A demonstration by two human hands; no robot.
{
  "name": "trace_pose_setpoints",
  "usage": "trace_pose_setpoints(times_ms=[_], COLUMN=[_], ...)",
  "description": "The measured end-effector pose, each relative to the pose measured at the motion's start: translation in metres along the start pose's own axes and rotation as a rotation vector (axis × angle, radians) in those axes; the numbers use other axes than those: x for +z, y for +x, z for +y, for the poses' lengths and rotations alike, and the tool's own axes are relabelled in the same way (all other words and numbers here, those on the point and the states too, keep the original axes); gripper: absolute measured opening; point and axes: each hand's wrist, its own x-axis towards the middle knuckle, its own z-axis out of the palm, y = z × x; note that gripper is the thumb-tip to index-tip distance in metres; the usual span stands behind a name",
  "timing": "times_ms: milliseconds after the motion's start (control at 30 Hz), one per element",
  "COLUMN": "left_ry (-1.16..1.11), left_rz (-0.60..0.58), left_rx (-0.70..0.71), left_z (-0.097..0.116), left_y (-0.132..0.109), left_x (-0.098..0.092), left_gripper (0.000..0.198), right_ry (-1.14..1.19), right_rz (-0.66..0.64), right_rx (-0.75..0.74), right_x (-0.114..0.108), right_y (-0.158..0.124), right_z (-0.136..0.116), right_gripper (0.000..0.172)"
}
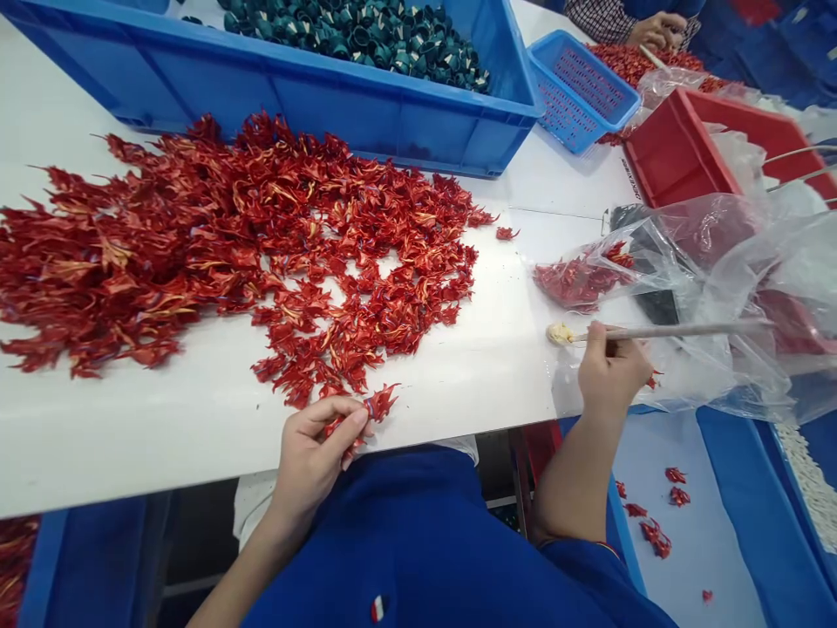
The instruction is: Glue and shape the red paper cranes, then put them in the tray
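Between the thumb and fingers of my left hand (323,445) is a red flower piece (381,403); more red shows under the fingers. My right hand (613,366) grips a thin stick (686,331) near its left end, which carries a pale yellowish lump (561,333). A large heap of red pieces (215,227) with yellow streaks covers the left and middle of the white table (458,384). One loose red piece (506,234) lies to the right of the heap. Behind my right hand, a clear plastic bag (712,262) holds some red pieces.
A blue bin (314,105) of dark green parts stands at the back. Right of it are a blue basket (575,92) and a red bin (680,144). Another person's hand (657,30) is at the top right. A lower blue tray (738,515) holds several red pieces.
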Motion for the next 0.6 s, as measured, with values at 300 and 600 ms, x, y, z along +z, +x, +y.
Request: trace_pose_setpoints(times_ms=[300,600], left_ry=[0.02,0.093], left_rz=[0.042,0.005], left_rx=[-0.003,0.013], left_z=[0.0051,0.0051], left_y=[0.0011,-0.0002], left_x=[0.0045,0.0051], left_gripper=[0.021,0.022], right_ry=[0.021,0.069], right_rz=[-0.051,-0.086], right_rx=[0.014,0.026], right_x=[0.0041,0.0058], right_y=[0.0023,0.0007], right_z=[0.0031,-0.0034], right_gripper=[0.046,0.045])
